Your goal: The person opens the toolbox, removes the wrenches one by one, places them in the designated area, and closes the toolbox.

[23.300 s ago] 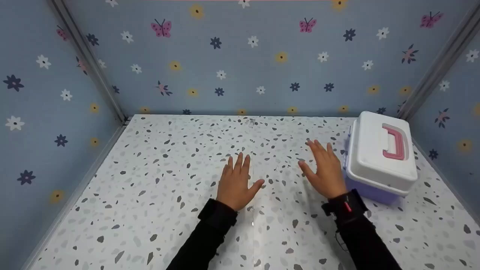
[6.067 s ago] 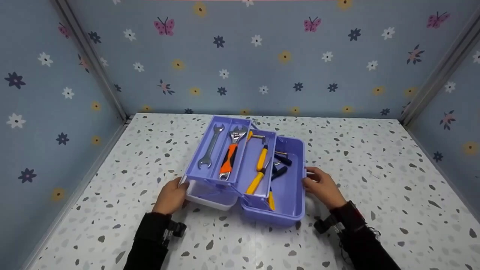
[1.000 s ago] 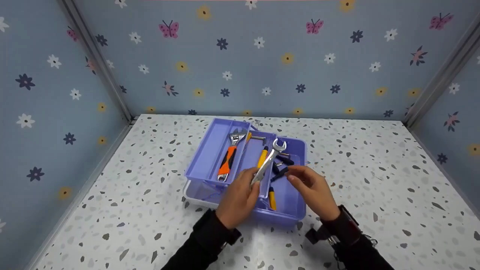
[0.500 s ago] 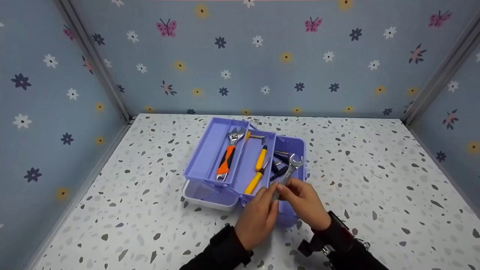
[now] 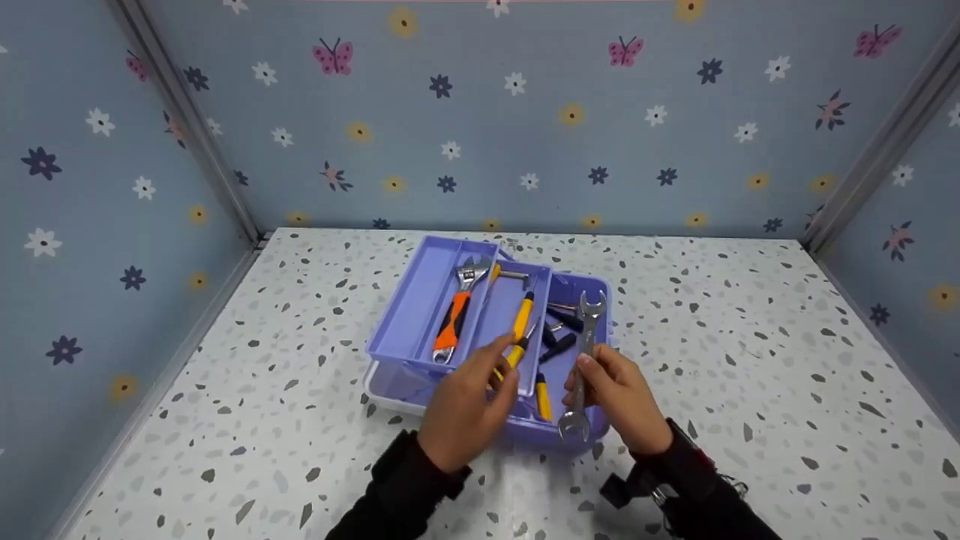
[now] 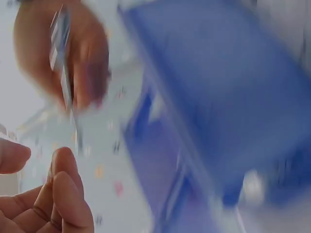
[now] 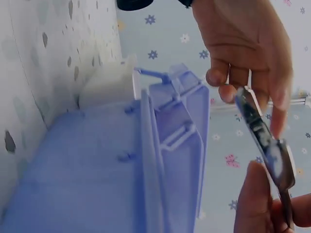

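The right hand (image 5: 621,396) pinches a shiny, fork-ended metal wrench (image 5: 588,334); the left hand (image 5: 466,409), fingers seemingly loosely bent, hovers nearby.

Flowered blue panels (image 5: 517,127) and apparently metal posts (image 5: 187,120) border a speckled tabletop (image 5: 720,322).

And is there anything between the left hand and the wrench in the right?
Nothing visible stands between the left hand and the wrench in the right hand; the toolbox lies below that gap.
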`<state>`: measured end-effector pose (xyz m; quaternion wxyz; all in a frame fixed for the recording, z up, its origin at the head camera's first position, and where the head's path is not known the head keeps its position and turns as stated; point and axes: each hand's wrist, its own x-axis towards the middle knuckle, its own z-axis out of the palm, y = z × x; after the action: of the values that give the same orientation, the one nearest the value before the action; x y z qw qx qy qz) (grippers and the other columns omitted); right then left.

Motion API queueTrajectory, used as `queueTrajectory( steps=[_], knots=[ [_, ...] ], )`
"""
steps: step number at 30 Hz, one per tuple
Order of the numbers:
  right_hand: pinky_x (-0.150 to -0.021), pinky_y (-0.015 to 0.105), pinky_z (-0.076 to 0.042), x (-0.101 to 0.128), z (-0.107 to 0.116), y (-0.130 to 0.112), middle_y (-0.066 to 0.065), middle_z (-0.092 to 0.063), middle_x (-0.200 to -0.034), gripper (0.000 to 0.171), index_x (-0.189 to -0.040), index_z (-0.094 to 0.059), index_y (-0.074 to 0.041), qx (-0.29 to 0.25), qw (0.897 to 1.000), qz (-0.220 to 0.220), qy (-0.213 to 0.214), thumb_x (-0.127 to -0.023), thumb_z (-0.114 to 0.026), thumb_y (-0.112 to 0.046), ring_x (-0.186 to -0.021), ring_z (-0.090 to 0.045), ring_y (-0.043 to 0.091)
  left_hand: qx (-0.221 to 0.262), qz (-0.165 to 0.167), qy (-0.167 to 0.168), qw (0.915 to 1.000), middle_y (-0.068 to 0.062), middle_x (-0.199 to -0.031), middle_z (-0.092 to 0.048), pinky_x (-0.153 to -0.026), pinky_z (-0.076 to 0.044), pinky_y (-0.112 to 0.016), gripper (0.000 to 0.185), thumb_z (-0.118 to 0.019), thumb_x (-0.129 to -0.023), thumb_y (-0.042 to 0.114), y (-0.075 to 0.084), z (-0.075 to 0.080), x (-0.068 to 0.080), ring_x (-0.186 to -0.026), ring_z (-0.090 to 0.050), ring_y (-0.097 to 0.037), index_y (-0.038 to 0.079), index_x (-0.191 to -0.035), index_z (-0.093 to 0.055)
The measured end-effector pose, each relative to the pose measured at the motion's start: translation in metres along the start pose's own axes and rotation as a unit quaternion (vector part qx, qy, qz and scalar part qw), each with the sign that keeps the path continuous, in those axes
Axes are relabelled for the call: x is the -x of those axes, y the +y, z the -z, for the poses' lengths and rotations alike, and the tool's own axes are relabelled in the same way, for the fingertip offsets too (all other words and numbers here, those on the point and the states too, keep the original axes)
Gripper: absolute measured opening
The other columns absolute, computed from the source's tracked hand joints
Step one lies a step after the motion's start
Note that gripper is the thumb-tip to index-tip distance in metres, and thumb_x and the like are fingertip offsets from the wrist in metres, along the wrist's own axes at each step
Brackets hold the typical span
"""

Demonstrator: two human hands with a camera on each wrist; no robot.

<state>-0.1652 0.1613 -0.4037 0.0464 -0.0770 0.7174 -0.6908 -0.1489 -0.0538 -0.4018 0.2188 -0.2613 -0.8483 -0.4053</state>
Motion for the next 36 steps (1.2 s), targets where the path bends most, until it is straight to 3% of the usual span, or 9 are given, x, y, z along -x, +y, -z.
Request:
queueTrajectory(
  steps=[7, 11, 16, 21, 25, 28, 32, 36],
  knots=[
    [-0.051, 0.024, -0.047, -0.007, 0.016, -0.005, 0.003, -0.058, -0.069, 0.022, -0.089, -0.05, 0.003, -0.002, 0.996, 0.018, 0.083, -0.104, -0.044, -0.012, -0.056, -0.054, 0.012, -0.052, 0.011, 0.09, 0.9945, -0.013, -0.109, -0.065, -0.091, -0.053, -0.039, 0.04, -0.06, -0.094, 0.009, -0.044, 0.044, -0.013, -0.103, -0.062, -0.025, -0.001, -0.132, -0.056],
    [-0.042, 0.022, -0.039, -0.015, 0.028, -0.006, 0.001, -0.054, -0.066, 0.025, -0.089, -0.051, 0.004, 0.008, 0.993, 0.034, 0.113, -0.105, -0.042, -0.014, -0.05, -0.048, 0.009, -0.055, 0.081, 0.123, 0.9876, -0.019, -0.125, -0.059, -0.1, -0.047, -0.048, 0.042, -0.061, -0.094, 0.009, -0.068, 0.065, -0.011, -0.117, -0.055, -0.033, -0.002, -0.134, -0.055],
    [-0.036, 0.023, -0.039, -0.029, 0.048, -0.008, 0.001, -0.051, -0.064, 0.026, -0.088, -0.053, -0.003, 0.037, 0.99, 0.023, 0.136, -0.105, -0.043, -0.02, -0.047, -0.046, 0.009, -0.026, 0.205, 0.093, 0.974, -0.023, -0.144, -0.044, -0.111, -0.036, -0.052, 0.05, -0.056, -0.098, 0.015, -0.092, 0.079, -0.006, -0.134, -0.043, -0.037, 0.0, -0.145, -0.044],
    [-0.034, 0.024, -0.04, -0.05, 0.068, -0.008, -0.002, -0.05, -0.06, 0.028, -0.091, -0.055, 0.002, 0.096, 0.984, 0.026, 0.146, -0.104, -0.046, -0.021, -0.043, -0.044, 0.007, -0.023, 0.277, 0.055, 0.9589, -0.023, -0.148, -0.042, -0.108, -0.039, -0.053, 0.057, -0.053, -0.1, 0.02, -0.104, 0.081, -0.006, -0.134, -0.044, -0.039, -0.002, -0.149, -0.034],
    [-0.036, 0.022, -0.039, -0.064, 0.084, -0.004, -0.005, -0.049, -0.058, 0.031, -0.095, -0.058, 0.005, 0.159, 0.977, 0.018, 0.141, -0.103, -0.049, -0.023, -0.041, -0.042, 0.004, -0.007, 0.302, 0.051, 0.952, -0.023, -0.139, -0.053, -0.101, -0.047, -0.049, 0.054, -0.051, -0.099, 0.017, -0.107, 0.08, -0.006, -0.123, -0.056, -0.039, -0.004, -0.147, -0.038],
    [-0.038, 0.022, -0.039, -0.072, 0.096, 0.001, -0.006, -0.049, -0.058, 0.033, -0.097, -0.061, 0.005, 0.213, 0.968, 0.003, 0.133, -0.102, -0.05, -0.026, -0.041, -0.041, 0.003, -0.001, 0.3, 0.054, 0.9526, -0.024, -0.13, -0.061, -0.096, -0.05, -0.048, 0.044, -0.049, -0.1, 0.014, -0.107, 0.078, -0.006, -0.113, -0.063, -0.038, -0.005, -0.14, -0.048],
    [-0.044, 0.023, -0.041, -0.076, 0.11, 0.011, -0.006, -0.051, -0.059, 0.035, -0.097, -0.063, 0.006, 0.305, 0.944, -0.009, 0.123, -0.101, -0.052, -0.027, -0.043, -0.045, 0.004, -0.01, 0.289, 0.054, 0.9559, -0.022, -0.115, -0.068, -0.086, -0.051, -0.043, 0.035, -0.046, -0.101, 0.012, -0.106, 0.077, -0.007, -0.1, -0.066, -0.033, -0.004, -0.129, -0.059],
    [-0.051, 0.026, -0.042, -0.076, 0.12, 0.021, -0.003, -0.056, -0.06, 0.031, -0.097, -0.065, 0.006, 0.368, 0.923, -0.02, 0.109, -0.097, -0.055, -0.023, -0.044, -0.049, 0.007, -0.018, 0.28, 0.056, 0.9582, -0.022, -0.108, -0.07, -0.08, -0.05, -0.039, 0.034, -0.045, -0.1, 0.01, -0.105, 0.077, -0.009, -0.095, -0.066, -0.03, -0.004, -0.126, -0.061]
  ],
)
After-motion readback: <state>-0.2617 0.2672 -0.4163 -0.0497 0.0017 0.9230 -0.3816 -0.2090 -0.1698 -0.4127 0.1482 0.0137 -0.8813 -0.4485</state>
